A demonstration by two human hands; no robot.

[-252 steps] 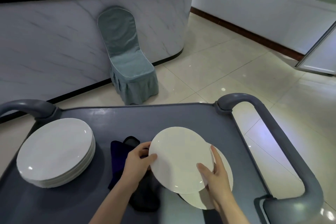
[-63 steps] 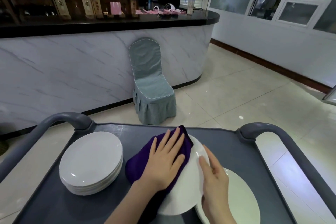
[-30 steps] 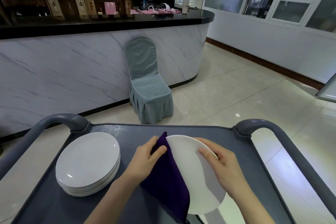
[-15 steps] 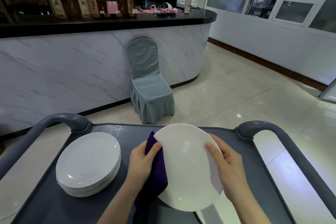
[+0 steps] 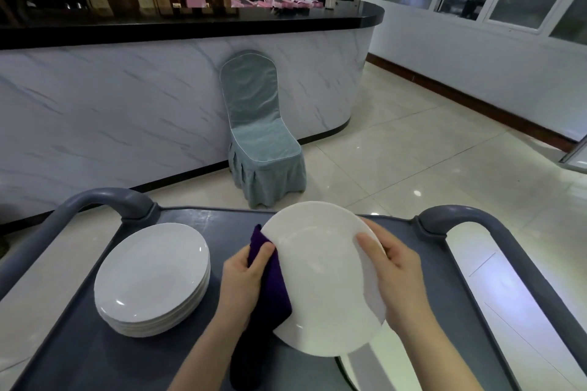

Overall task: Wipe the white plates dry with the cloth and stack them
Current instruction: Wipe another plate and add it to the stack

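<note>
On my feed from the head camera, both hands hold one white plate (image 5: 324, 279) tilted up above a grey cart tabletop (image 5: 203, 222). The left hand (image 5: 244, 279) is closed on a purple cloth (image 5: 273, 282). Its thumb and curled fingers (image 5: 236, 263) pinch the cloth against the plate's left rim, and the rest of the cloth hangs down toward the tabletop. The right hand (image 5: 397, 276) grips the right rim, with the thumb lying across the plate's face and the fingers curled behind it.

A stack of white plates (image 5: 152, 276) sits on the left of the tabletop, well apart from the held plate. I can see part of another plate (image 5: 359, 368) lying flat beneath the held one, near the bottom edge.

Curved grey handles (image 5: 104, 200) rise at the cart's far corners. Beyond the cart, a chair in a blue-grey cover (image 5: 260, 143) stands on the tiled floor (image 5: 413, 152), against a marble-fronted bar (image 5: 127, 105).
</note>
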